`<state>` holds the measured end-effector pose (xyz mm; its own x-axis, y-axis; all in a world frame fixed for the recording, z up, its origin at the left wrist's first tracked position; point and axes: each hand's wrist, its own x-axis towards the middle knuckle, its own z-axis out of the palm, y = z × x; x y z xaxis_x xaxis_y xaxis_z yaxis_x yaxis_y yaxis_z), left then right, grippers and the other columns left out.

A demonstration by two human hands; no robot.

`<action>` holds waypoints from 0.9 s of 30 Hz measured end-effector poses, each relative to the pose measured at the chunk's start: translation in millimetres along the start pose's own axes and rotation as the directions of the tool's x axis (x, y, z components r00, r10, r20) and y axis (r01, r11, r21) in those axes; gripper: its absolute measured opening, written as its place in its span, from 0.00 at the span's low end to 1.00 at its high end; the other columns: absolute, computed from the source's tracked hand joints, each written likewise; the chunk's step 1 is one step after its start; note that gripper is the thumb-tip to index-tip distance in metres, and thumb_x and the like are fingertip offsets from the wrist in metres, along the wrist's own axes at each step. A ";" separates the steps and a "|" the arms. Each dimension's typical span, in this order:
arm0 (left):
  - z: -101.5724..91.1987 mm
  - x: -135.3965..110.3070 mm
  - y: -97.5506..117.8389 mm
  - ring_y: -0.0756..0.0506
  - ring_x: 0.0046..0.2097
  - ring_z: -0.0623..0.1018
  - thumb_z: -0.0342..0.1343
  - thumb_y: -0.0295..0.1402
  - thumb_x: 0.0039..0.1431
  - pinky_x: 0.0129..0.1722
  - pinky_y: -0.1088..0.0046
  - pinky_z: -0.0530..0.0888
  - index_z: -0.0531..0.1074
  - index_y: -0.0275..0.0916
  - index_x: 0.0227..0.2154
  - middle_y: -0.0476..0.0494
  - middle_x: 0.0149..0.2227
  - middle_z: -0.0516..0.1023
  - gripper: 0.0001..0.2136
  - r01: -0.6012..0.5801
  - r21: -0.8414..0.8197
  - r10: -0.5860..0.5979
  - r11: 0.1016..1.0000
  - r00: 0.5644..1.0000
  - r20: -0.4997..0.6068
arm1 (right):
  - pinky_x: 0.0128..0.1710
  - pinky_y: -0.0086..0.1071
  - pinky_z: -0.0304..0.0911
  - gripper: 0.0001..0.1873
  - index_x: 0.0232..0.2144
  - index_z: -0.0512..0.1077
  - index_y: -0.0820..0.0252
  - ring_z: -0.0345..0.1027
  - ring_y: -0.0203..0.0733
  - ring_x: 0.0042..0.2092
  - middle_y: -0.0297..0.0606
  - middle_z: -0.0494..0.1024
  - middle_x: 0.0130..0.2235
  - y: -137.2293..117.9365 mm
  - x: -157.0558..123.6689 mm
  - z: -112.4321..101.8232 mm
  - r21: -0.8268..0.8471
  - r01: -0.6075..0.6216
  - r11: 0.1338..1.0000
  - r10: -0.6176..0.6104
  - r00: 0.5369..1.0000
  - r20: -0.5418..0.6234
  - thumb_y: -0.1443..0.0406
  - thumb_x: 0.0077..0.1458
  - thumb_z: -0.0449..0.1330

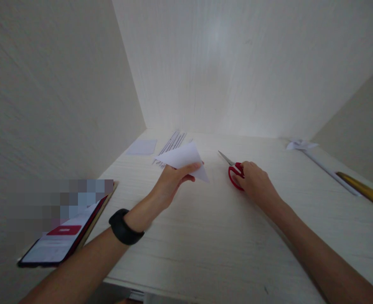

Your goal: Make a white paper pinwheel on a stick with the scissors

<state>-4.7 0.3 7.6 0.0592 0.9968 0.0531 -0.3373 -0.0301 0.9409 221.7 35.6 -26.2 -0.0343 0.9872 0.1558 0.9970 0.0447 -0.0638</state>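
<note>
My left hand (170, 180) pinches a folded white paper triangle (186, 159) and holds it up above the pale desk (211, 236). A black band sits on that wrist. To the right, my right hand (255, 181) rests on the desk with its fingers closed over the red handles of a pair of scissors (233, 171). The metal blades point away to the upper left and lie flat on the surface.
A phone (62, 240) with a lit screen leans at the left edge against the side wall. Thin paper strips (172, 144) and a small paper square (142, 147) lie at the back. At the right lie a white stick with a paper pinwheel (300, 145) and a yellow ruler (363, 191).
</note>
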 end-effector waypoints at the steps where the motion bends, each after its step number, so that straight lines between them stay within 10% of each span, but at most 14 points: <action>1: 0.2 -0.2 -0.9 0.48 0.35 0.77 0.67 0.32 0.44 0.26 0.79 0.70 0.75 0.37 0.33 0.44 0.35 0.80 0.12 0.008 0.013 -0.009 1.000 1.000 0.017 | 0.34 0.34 0.58 0.11 0.39 0.67 0.67 0.71 0.48 0.40 0.50 0.74 0.39 0.7 0.2 0.1 0.005 -0.016 1.000 0.016 1.000 -0.008 0.62 0.59 0.53; 14: 2.2 -5.0 -3.4 0.46 0.35 0.79 0.65 0.34 0.47 0.27 0.77 0.68 0.79 0.36 0.32 0.38 0.36 0.81 0.09 0.054 0.188 -0.102 0.981 0.961 0.256 | 0.31 0.34 0.57 0.12 0.42 0.65 0.67 0.72 0.50 0.41 0.51 0.75 0.40 -10.1 -7.4 -8.1 -0.011 -0.057 0.998 0.057 0.998 -0.008 0.62 0.62 0.51; 27: -0.6 -5.8 -5.9 0.44 0.35 0.80 0.61 0.36 0.52 0.22 0.79 0.66 0.78 0.34 0.34 0.37 0.33 0.81 0.10 0.108 0.277 -0.239 0.955 0.831 0.502 | 0.34 0.34 0.59 0.15 0.38 0.72 0.65 0.69 0.46 0.40 0.49 0.73 0.41 -2.8 -4.1 -1.7 0.125 -0.016 0.992 0.022 0.998 -0.051 0.58 0.60 0.53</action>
<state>-3.6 -5.2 1.5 0.6013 0.7989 -0.0133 -0.0558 0.0586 0.9967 219.1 31.2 -25.0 -0.0086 0.9789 0.2041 0.9808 0.0481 -0.1891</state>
